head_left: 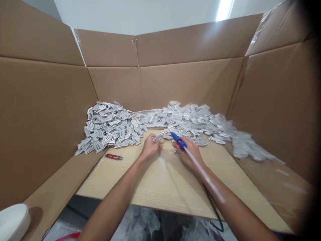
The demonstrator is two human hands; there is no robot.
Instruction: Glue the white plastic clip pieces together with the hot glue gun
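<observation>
In my right hand (189, 150) is a blue glue gun (179, 140), its tip pointing up and left. A long translucent glue stick (205, 175) sticks out of its back end along my forearm. My left hand (150, 147) pinches a small grey-and-white slotted piece (158, 136), close to the gun's tip. Behind my hands lies a group of like pieces (193, 136). A large heap of them (112, 125) rises on the left. My fingers hide part of the held piece.
Red thread snips (114, 156) lie on the board (120, 185) left of my hands. More pieces in clear plastic bags (200, 115) are piled at the back right. Cardboard walls (188, 80) surround the table. A white round container (15, 221) stands at the lower left; a black cord (214, 207) hangs over the front edge.
</observation>
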